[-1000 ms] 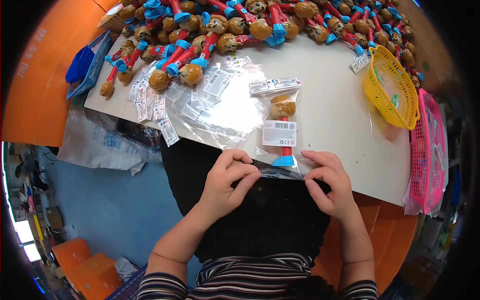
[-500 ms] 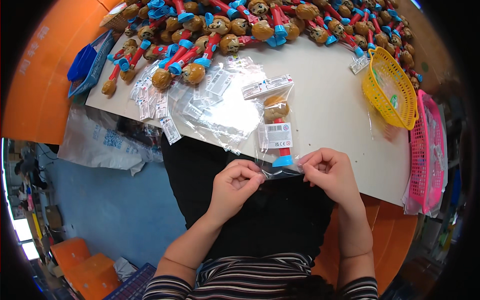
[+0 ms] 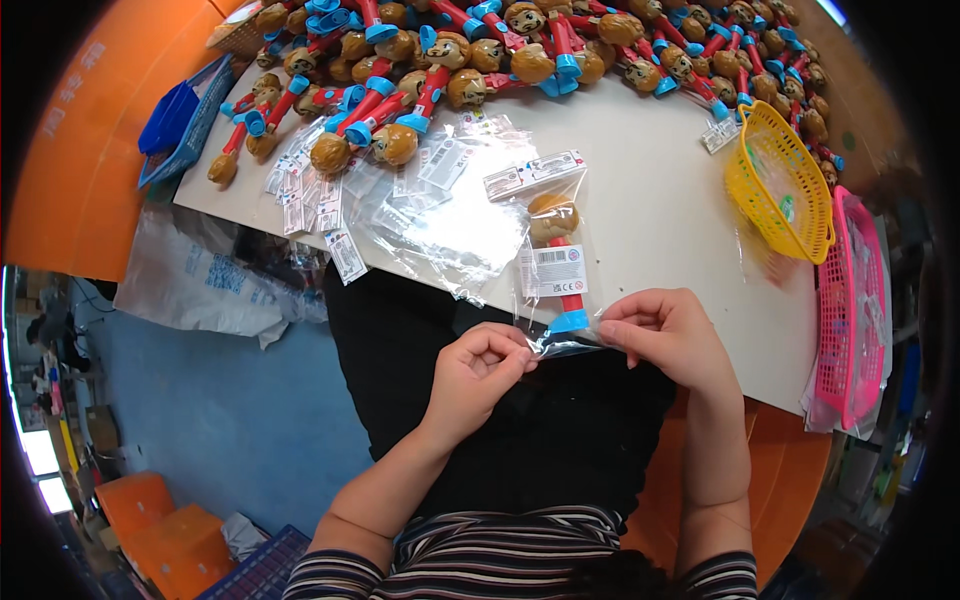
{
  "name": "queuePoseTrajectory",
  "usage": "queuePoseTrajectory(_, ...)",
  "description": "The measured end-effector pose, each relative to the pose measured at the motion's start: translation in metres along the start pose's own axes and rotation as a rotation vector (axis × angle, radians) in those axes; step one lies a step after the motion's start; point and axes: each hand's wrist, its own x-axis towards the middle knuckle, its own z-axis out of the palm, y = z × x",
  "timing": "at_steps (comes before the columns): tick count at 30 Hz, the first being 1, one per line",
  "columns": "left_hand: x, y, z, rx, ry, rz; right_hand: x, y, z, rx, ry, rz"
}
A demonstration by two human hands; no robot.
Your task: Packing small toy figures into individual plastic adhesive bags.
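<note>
A clear plastic bag (image 3: 592, 262) lies at the table's near edge, its lower end hanging just past the edge. Inside it is a candy dispenser toy (image 3: 553, 218) with a brown-haired head, a red stem and a light blue foot; a white label covers part of the stem. My left hand (image 3: 478, 372) pinches the bag's near left corner between thumb and fingers. The near right corner is pinched by my right hand (image 3: 668, 338), beside the blue foot. A printed card header (image 3: 535, 174) tops the bag's far end.
Many similar toys (image 3: 530, 62) are heaped along the far side. Left of the bag, flat clear bags with printed cards (image 3: 425, 215) overlap on the white table (image 3: 655, 180). A yellow basket (image 3: 775, 190) and a pink basket (image 3: 850, 310) stand right; a blue basket (image 3: 190, 130) is far left.
My right hand has shifted slightly along the bag's near right corner, and the bag's near end has tilted a little. My left hand keeps its pinch.
</note>
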Motion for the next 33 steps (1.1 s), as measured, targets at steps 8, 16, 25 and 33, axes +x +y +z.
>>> queuePoseTrajectory(8,-0.002,0.001,0.001,-0.003,0.007,0.009,0.000,-0.007,0.000,-0.179,0.021,0.026)
queuePoseTrajectory(16,-0.003,-0.001,0.000,-0.004,0.008,0.032,0.002,0.000,0.001,-0.119,0.028,-0.013)
queuePoseTrajectory(25,-0.008,-0.003,0.005,-0.008,0.014,0.056,-0.017,0.017,0.000,0.112,0.103,-0.049)
queuePoseTrajectory(33,-0.008,-0.007,0.007,-0.032,0.014,0.028,-0.029,0.013,0.028,0.264,0.201,-0.167)
